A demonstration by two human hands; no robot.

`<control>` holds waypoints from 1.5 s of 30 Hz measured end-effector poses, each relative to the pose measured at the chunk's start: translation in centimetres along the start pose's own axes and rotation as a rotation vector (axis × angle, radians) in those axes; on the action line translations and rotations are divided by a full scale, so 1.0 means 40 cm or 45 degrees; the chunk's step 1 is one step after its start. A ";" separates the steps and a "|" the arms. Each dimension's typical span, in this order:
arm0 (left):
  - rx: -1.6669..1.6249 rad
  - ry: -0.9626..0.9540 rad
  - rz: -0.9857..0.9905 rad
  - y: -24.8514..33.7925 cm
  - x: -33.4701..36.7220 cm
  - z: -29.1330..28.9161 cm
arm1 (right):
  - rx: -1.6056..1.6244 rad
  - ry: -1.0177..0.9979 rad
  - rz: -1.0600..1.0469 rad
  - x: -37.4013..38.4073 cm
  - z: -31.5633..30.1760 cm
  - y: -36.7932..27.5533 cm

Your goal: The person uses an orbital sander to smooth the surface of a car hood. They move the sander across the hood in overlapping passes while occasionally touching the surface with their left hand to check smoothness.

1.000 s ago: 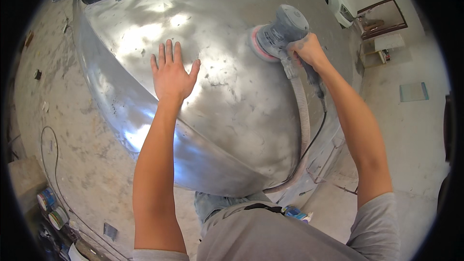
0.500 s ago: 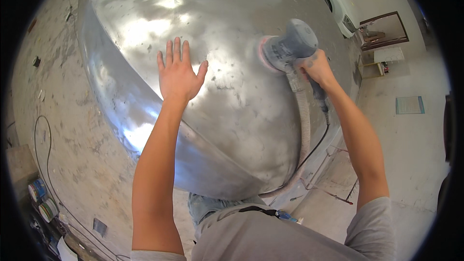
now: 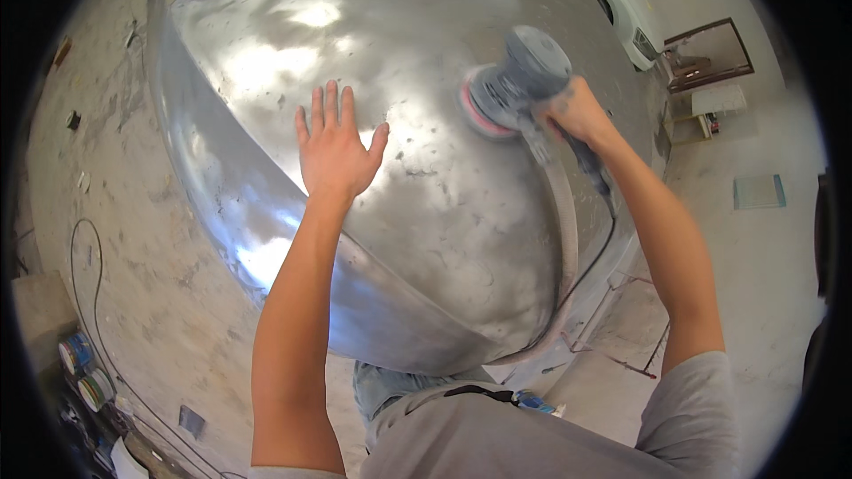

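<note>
A large, curved car hood (image 3: 444,213) with patchy bare grey metal fills the middle of the view. On its left half, my left hand (image 3: 337,155) lies flat with the fingers stretched out. My right hand (image 3: 572,113) is wrapped round the handle of a grey orbital sander (image 3: 531,66). The sander is tilted, and its pink-edged pad (image 3: 484,115) rests against the hood at the right. From the tool a pale ribbed hose (image 3: 565,222) and a black cord (image 3: 608,235) run down over the hood's near edge.
Paint cans (image 3: 78,350) and other clutter stand at the lower left, beside a cable (image 3: 99,302) on the stained floor. A thin metal frame (image 3: 612,359) lies right of the hood. Farther back are a white car (image 3: 626,9) and a brown-framed panel (image 3: 710,53).
The sander and my right hand have shifted slightly left across the hood, and the pad shows more. The whole view has moved a little; my left hand stays flat on the metal.
</note>
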State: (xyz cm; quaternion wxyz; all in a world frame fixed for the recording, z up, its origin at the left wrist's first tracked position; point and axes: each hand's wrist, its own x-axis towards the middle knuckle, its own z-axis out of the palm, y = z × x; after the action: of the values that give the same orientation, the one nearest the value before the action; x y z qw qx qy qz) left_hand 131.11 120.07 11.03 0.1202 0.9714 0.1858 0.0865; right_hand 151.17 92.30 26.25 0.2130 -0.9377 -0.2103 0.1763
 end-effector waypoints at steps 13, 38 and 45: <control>0.031 -0.010 -0.009 0.004 0.004 -0.010 | 0.103 -0.094 0.190 -0.017 -0.009 -0.041; 0.002 0.022 0.035 -0.002 0.007 -0.007 | 0.349 0.159 0.217 0.092 -0.011 -0.022; -0.048 0.055 0.048 -0.001 0.005 -0.006 | 0.321 0.258 0.172 0.182 -0.023 -0.016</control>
State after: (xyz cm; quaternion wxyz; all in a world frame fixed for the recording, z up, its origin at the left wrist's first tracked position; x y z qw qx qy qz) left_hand 131.24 120.23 11.27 0.1326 0.9701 0.1685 0.1133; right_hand 157.53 95.93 25.57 0.3368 -0.9285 -0.1005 0.1198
